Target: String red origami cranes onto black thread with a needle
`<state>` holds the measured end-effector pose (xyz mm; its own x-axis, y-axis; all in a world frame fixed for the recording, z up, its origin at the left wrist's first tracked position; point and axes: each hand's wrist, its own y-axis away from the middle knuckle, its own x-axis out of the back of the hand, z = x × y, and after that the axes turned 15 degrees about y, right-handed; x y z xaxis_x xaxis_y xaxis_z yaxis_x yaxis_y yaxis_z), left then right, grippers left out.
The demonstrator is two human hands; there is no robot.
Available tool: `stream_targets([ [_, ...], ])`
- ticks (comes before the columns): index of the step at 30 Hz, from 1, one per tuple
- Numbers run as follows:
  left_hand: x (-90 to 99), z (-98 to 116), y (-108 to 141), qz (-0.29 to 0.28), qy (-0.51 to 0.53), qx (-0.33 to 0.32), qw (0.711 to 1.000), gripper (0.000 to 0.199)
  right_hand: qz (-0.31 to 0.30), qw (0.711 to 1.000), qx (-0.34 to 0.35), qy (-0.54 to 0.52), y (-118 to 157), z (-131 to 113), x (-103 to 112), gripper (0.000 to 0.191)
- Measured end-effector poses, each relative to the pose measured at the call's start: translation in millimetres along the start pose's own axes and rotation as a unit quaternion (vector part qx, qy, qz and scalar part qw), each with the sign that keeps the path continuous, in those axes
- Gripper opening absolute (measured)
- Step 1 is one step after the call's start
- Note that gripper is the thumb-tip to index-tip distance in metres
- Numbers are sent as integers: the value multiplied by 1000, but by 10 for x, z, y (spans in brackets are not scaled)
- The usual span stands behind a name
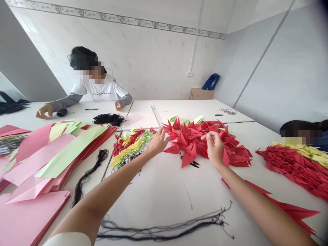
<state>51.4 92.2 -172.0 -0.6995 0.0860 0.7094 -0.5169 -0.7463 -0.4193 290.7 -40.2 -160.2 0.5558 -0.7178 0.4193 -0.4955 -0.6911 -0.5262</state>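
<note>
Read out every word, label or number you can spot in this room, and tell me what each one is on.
"Wisdom" (script, probable reading) on a co-worker's white T-shirt; markings on the blue bag and the pink printed sheet are too small to read.

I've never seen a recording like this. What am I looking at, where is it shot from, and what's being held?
This is one camera worn on a person's head, looking down at their own two bare hands. The left hand touches a pile of red paper cranes, and the right hand pinches something too fine to make out. Black scissors lie by the pile, with black thread nearer the person and stacked pink paper to the left. A co-worker sits across the table.
</note>
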Motion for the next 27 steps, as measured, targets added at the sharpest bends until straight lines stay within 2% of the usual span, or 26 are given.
stream_targets([
  [3, 33, -194, -265, 0, -17, 33, 999, 30, -88, 992, 58, 65, 151, -94, 148, 17],
  [5, 12, -294, -469, -14, -28, 54, 998, 32, -147, 979, 88, 113, 286, -59, 207, 15],
  [6, -10, -331, -564, -25, -33, 62, 997, 34, -175, 968, 100, 149, 352, -16, 224, 14],
  [9, -108, -381, -759, -72, -44, 64, 994, 38, -243, 913, 125, 304, 511, 154, 225, 6],
  [11, -173, -367, -792, -106, -48, 53, 992, 40, -258, 891, 126, 351, 571, 247, 194, 13],
  [14, -213, -299, -727, -140, -51, 30, 988, 42, -271, 887, 126, 353, 609, 301, 146, 6],
  [17, -152, -202, -608, -156, -48, 8, 986, 42, -290, 883, 134, 344, 640, 285, 152, 13],
  [21, 20, -65, -396, -124, -45, -1, 991, 47, -327, 877, 159, 313, 719, 250, 249, 13],
  [24, 134, -32, -145, -95, -48, -15, 994, 50, -313, 897, 134, 281, 757, 233, 315, 11],
  [27, 203, -130, 135, -118, -108, -65, 985, 47, -277, 923, 96, 250, 725, 218, 302, 18],
])
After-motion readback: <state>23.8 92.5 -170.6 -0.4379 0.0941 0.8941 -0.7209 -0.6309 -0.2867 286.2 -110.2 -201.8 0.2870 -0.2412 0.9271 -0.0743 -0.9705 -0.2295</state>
